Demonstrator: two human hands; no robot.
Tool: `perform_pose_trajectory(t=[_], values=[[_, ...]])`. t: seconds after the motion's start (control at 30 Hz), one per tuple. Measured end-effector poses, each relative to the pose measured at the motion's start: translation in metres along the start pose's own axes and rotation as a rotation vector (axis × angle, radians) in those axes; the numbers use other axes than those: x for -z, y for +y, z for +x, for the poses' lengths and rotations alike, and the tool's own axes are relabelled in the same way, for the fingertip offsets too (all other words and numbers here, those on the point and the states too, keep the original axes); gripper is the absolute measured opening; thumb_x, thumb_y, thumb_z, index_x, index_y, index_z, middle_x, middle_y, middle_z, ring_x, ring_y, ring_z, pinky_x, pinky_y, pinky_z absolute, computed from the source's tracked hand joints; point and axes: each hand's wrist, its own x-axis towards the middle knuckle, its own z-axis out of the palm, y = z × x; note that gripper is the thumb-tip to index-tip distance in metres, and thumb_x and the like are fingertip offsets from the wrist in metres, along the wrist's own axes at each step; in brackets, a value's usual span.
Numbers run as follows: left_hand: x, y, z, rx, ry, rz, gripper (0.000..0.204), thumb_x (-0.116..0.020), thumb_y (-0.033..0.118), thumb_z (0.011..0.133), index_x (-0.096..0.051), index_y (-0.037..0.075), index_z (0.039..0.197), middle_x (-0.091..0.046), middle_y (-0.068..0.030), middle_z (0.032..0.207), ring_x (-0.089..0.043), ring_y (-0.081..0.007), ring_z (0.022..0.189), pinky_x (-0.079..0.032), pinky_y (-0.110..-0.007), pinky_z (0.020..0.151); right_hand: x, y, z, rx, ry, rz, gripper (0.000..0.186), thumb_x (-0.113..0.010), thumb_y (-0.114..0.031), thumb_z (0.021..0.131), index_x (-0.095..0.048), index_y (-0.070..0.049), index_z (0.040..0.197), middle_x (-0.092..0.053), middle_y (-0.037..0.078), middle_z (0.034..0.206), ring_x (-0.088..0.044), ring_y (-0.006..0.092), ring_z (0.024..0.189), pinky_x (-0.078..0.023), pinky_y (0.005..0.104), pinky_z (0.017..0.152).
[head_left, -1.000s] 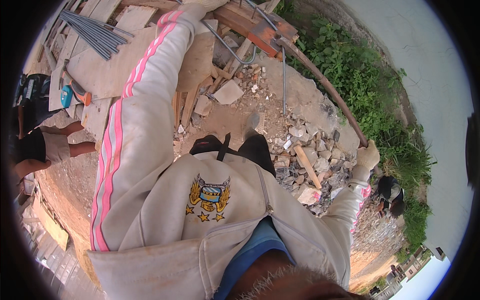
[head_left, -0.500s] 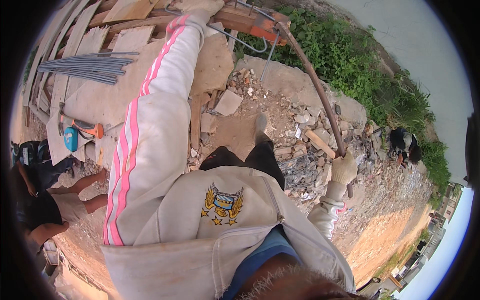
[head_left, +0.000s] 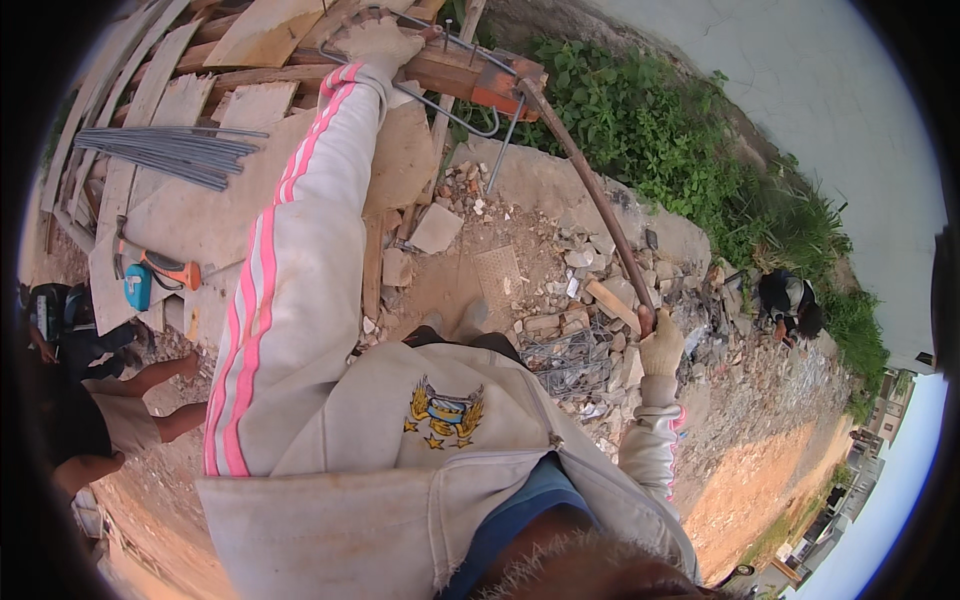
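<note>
Rebar [head_left: 455, 110] lies on the bending jig [head_left: 480, 80]; left hand [head_left: 375, 40] presses it down, closed on it. Right hand [head_left: 660, 345] grips the lever pipe [head_left: 590, 190], apparently mid-bend; next calls for a steady pull.

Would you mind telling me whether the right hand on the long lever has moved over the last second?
Yes. The right hand has swung the rusty lever leftward across the rubble.

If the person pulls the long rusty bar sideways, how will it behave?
The rusty bar looks like stiff metal, so it probably levers rather than flexes. The right hand grips its free end; the far end sits at the wooden block. Its rough rust probably resists slipping.
</note>
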Motion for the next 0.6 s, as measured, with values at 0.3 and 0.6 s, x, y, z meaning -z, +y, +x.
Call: perform_pose_trajectory(t=[0.3, 0.6], values=[[0.027, 0.004, -0.009, 0.008, -0.102, 0.029, 0.113, -0.042, 0.095, 0.078, -0.033, 0.021, 0.163, -0.025, -0.0113, 0.171, -0.017, -0.0415, 0.158, -0.014, -0.073, 0.120, 0.005, 0.001, 0.005, 0.085, 0.064, 0.016, 0.046, -0.059, -0.045, 0.104, -0.057, -0.003, 0.084, -0.062, 0.027, 0.069, -0.062, 0.0505, 0.069, -0.046, 0.0554, 0.059], [0.080, 0.019, -0.045, 0.032, -0.042, -0.141, 0.099, -0.053, 0.084, 0.083, -0.055, 0.010, 0.148, -0.050, -0.0150, 0.156, -0.043, -0.0329, 0.147, -0.030, -0.056, 0.120, -0.006, 0.001, -0.008, 0.065, 0.091, -0.054, 0.046, -0.059, -0.047, 0.103, -0.061, -0.004, 0.087, -0.063, 0.025, 0.070, -0.064, 0.0486, 0.069, -0.047, 0.0544, 0.059]])
